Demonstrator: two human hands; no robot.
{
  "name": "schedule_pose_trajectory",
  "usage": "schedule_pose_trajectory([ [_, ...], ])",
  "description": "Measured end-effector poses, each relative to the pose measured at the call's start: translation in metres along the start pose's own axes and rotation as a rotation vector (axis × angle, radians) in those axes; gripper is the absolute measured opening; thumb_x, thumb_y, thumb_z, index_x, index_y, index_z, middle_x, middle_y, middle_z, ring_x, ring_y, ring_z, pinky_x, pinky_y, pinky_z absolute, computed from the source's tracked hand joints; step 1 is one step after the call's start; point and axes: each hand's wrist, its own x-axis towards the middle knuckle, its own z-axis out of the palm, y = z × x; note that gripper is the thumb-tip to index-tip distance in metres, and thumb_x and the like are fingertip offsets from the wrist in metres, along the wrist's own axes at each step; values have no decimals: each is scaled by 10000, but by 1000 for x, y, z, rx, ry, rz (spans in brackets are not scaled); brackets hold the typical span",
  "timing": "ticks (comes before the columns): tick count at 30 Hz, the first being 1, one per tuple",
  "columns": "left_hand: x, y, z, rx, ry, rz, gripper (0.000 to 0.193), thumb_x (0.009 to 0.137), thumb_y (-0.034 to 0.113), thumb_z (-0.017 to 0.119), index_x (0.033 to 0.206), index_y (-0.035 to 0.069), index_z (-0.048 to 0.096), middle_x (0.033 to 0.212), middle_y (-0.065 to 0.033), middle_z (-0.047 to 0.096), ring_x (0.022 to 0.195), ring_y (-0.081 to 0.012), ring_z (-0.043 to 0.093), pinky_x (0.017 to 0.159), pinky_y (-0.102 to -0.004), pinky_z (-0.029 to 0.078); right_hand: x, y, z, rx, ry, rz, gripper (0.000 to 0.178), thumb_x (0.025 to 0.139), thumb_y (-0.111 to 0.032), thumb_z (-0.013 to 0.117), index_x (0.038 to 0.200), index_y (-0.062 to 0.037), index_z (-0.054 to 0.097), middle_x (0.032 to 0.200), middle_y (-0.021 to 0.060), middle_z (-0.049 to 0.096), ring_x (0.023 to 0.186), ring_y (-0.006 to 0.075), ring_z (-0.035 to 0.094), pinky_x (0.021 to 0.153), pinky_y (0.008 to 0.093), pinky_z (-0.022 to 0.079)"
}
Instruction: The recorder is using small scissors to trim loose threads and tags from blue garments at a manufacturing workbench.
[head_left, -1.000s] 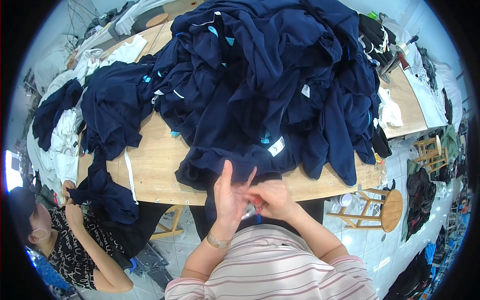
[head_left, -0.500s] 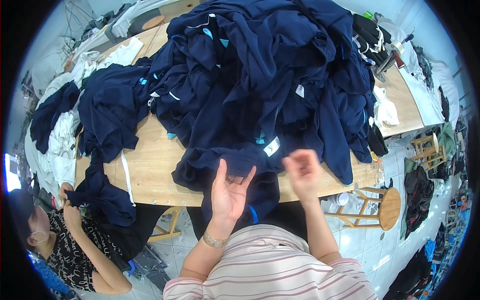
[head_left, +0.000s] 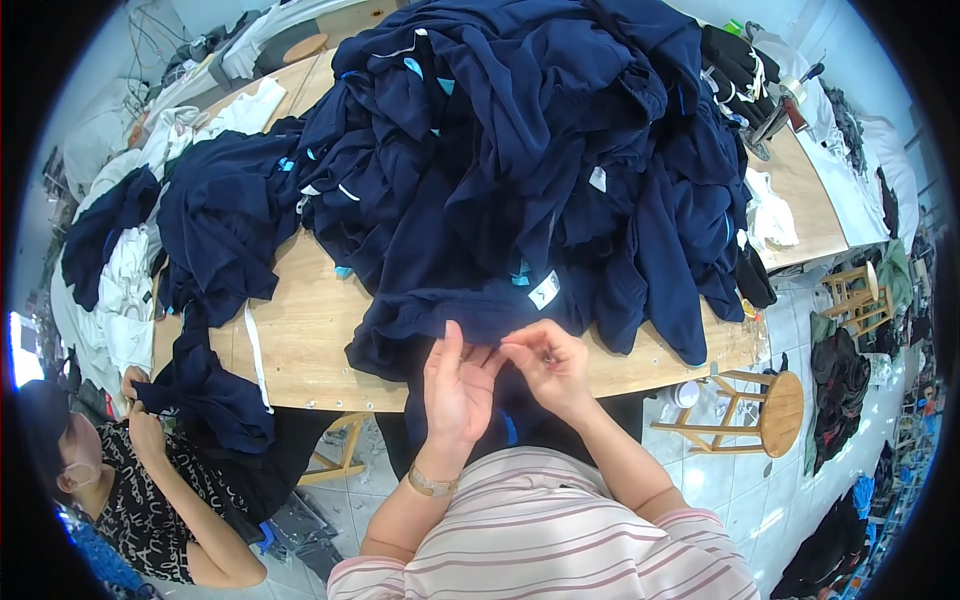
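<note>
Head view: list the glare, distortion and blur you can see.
Head view: the front edge of the wooden table bows in a curve; head view: a bright patch at the left rim is washed out, and the floor shines in streaks at lower right; head view: the left hand and right hand look fairly sharp, while folds in the navy garments go dark.

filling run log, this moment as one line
left hand: open, palm visible; right hand: pinched beside it; navy garments: piled on table
</note>
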Motion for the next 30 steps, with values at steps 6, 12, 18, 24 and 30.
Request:
schedule_pose_trajectory([
  [6,0,-4,-1,11,-59,-34,253,968,263,464,984,45,591,1010,-89,638,985,-203,605,933,-410,487,-3,-27,-18,-100,-68,12,70,808,-36,682,857,-25,634,650,-16,600,553,26,490,508,179,380],
  [12,3,-6,-3,17,1,11,254,952,273,503,992,35,582,1032,-94,622,1001,-202,588,968,-400,447,-7,-30,-21,-160,-385,-146,130,735,-23,733,847,-50,671,721,70,658,552,125,585,508,223,430],
  [18,3,0,-1,33,-34,39,197,960,211,489,975,36,580,1009,-89,630,965,-178,602,962,-375,455,4,-19,-33,137,-398,125,429,777,-416,688,926,-22,605,646,-26,446,579,53,399,512,211,313],
  [24,2,-2,-7,89,-37,41,188,958,189,490,957,27,585,964,-82,641,911,-155,622,896,-334,509,4,-4,-20,-508,-154,-120,279,856,-265,638,813,-9,535,677,114,539,542,249,541,504,319,431],
  [30,1,-5,-11,168,-12,143,163,955,171,498,895,41,575,905,-66,640,841,-129,629,852,-298,525,3,2,-20,-775,-162,-317,346,838,-382,627,769,-57,532,638,64,514,527,227,548,447,325,411],
])
